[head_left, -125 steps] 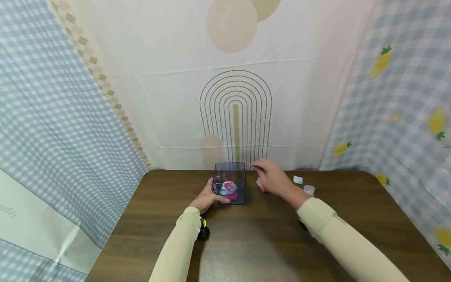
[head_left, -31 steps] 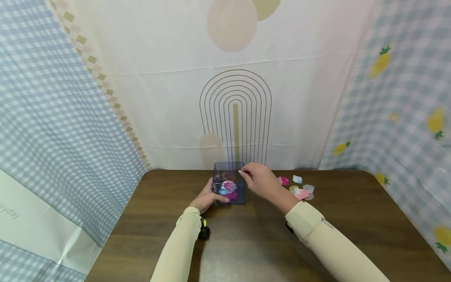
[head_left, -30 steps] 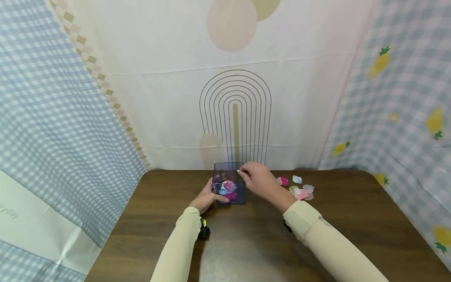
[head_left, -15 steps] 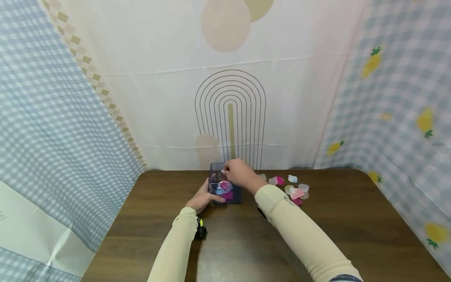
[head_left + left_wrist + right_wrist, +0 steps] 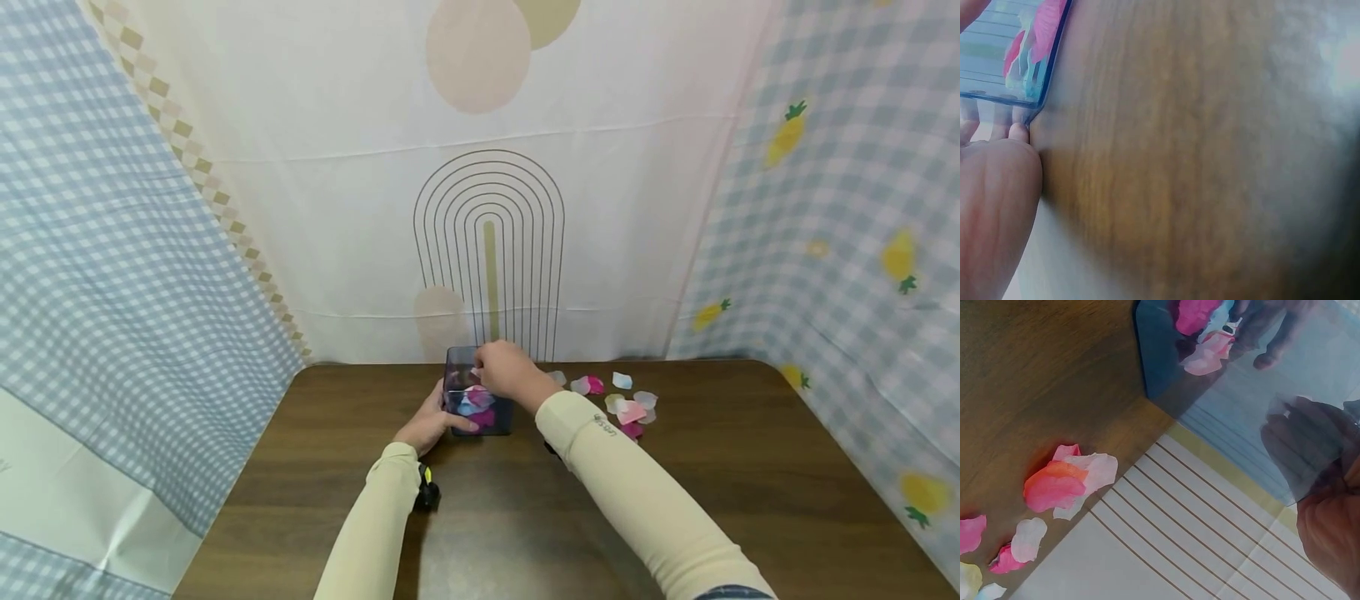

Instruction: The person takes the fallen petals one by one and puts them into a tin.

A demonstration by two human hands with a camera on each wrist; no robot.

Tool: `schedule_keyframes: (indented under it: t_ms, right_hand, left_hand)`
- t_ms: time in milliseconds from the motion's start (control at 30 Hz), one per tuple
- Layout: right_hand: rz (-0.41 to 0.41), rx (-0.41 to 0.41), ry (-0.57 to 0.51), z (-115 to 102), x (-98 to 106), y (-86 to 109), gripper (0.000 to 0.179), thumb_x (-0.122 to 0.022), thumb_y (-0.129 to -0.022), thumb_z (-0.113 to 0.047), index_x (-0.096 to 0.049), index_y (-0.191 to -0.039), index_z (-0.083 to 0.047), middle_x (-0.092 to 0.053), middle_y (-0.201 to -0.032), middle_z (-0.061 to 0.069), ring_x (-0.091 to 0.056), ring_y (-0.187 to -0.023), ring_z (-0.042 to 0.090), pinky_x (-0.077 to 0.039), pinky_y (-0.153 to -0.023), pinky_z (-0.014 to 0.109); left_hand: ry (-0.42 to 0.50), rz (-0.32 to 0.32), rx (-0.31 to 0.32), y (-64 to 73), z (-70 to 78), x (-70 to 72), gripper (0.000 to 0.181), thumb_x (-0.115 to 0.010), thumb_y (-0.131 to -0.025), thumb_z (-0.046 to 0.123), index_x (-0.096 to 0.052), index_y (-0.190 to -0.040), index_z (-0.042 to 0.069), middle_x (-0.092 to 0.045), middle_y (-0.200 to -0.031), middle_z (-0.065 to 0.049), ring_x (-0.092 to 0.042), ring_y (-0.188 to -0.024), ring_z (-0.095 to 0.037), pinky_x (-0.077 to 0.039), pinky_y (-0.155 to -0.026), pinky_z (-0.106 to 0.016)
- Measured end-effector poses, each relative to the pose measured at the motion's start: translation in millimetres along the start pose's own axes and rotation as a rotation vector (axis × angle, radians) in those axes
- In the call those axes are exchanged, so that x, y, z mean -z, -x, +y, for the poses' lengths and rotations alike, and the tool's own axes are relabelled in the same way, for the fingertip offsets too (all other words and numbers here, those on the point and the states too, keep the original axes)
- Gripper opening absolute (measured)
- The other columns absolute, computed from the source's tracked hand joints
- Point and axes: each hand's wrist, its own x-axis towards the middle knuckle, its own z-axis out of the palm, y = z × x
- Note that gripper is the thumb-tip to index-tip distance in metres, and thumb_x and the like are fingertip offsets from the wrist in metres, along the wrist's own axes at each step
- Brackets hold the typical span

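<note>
Pale petal, pinched in the right hand, sits in the frame's lower centre within the see-through box, which the left hand grips; best lower it onto the heaped petals before letting go.

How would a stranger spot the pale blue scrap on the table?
Find the brown table, then the clear box that the left hand holds. To its right, petal-like pieces lie near the table's far edge. The pale blue scrap lies between that edge and a pink piece; its colour stands out among pinks, whites and yellow.
</note>
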Motion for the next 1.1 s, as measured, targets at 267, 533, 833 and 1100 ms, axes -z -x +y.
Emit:
schedule_keyframes:
  t_ms: [267,533,833,1100]
  right_hand:
    - [-0.021,0.018,0.013,-2.1,1.2,0.9,0.023,-0.065,-0.105,-0.016,-0.08,-0.119,-0.005,-0.081,-0.118,0.011,-0.076,-0.11,0.028,-0.062,-0.098,0.044]
    - [-0.019,-0.007,0.017,-2.4,1.2,1.6,0.026,-0.063,-0.107,-0.017,-0.078,-0.125,-0.006,-0.08,-0.121,0.011,-0.075,-0.114,0.029,-0.061,-0.1,0.044]
    - [-0.028,-0.029,0.0,-1.8,0.3,2.2,0.028,-0.061,-0.108,-0.017,-0.076,-0.129,-0.006,-0.078,-0.125,0.011,-0.073,-0.117,0.029,-0.06,-0.102,0.044]
    - [0.125,-0.037,-0.183,2.0,-3.9,10.0,0.026,-0.059,-0.109,-0.017,-0.076,-0.126,-0.007,-0.079,-0.124,0.01,-0.073,-0.111,0.026,-0.061,-0.098,0.044]
  left_hand:
    - [0.002,0.007,0.005,-0.4,-0.4,0.5,0.115,-0.086,-0.076,-0.009,-0.021,-0.167,0.021,-0.053,-0.16,-0.013,-0.055,-0.145,-0.033,-0.037,-0.128,-0.052]
    - [-0.016,0.012,0.008,-2.0,-0.7,0.5,0.114,-0.087,-0.077,-0.006,-0.022,-0.166,0.02,-0.054,-0.158,-0.012,-0.057,-0.142,-0.031,-0.035,-0.129,-0.053]
    - [-0.011,0.016,0.01,0.3,-0.2,-1.6,0.114,-0.087,-0.076,-0.007,-0.021,-0.166,0.018,-0.053,-0.159,-0.014,-0.056,-0.143,-0.032,-0.034,-0.13,-0.054]
    - [-0.022,0.031,0.019,-1.1,1.7,-1.8,0.114,-0.088,-0.075,-0.006,-0.022,-0.165,0.019,-0.053,-0.158,-0.012,-0.057,-0.142,-0.031,-0.033,-0.13,-0.055]
